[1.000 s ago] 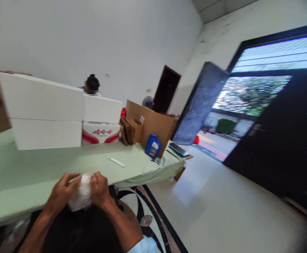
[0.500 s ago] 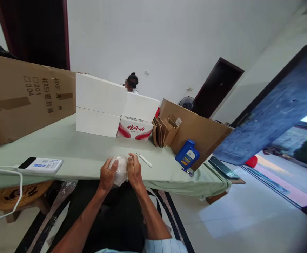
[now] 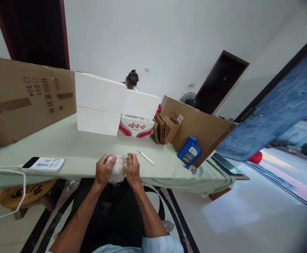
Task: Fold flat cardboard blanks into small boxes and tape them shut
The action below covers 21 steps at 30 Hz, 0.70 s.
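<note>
White plastic-wrapped bundle (image 3: 117, 170) we held
Our left hand (image 3: 103, 170) and right hand (image 3: 133, 171) clasped it between them; a pen-shaped tool (image 3: 146, 158) lay nearby on the worktop (image 3: 87, 146).

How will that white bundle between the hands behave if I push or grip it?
The white bundle looks rounded, so it may roll when pushed. Its glossy, crinkled surface suggests a thin wrap that could slip and give slightly when gripped. Its weight is hard to judge, since the contents are hidden.
</note>
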Motion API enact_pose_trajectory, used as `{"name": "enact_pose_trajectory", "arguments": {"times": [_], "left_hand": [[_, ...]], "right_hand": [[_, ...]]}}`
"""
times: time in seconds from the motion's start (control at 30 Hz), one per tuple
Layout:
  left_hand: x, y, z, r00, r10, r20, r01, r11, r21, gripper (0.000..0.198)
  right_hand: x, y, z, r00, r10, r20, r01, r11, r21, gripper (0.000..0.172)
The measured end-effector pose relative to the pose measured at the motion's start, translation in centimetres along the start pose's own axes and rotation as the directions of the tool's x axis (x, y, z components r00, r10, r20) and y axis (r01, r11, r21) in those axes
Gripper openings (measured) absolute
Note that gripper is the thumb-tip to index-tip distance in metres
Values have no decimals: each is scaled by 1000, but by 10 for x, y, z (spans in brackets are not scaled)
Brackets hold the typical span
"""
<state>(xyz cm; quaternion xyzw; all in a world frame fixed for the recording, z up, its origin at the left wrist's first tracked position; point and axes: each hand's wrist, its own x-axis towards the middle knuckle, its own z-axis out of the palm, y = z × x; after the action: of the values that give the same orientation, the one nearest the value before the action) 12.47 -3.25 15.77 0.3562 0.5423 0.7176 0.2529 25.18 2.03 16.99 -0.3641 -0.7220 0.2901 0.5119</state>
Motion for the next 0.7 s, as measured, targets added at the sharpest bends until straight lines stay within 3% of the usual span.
{"name": "enact_pose_trajectory", "arguments": {"times": [0.23,0.47,0.53,0.7], "left_hand": [[-14,-5,5,1000,-25,-16,25,999,-25,44],[-3,9,-14,984,-37,174,43,999,-33,62],[2,11,-15,981,-35,191,41,999,-30,57],[5,3,-11,997,-64,31,65,997,-39,53]], "right_hand": [[-18,11,8,999,47,25,-48,998,39,38],[2,9,-4,981,-13,193,0,998,67,41],[7,8,-6,972,-19,235,-1,996,86,43],[3,9,-8,978,67,198,-94,987,133,50]]}}
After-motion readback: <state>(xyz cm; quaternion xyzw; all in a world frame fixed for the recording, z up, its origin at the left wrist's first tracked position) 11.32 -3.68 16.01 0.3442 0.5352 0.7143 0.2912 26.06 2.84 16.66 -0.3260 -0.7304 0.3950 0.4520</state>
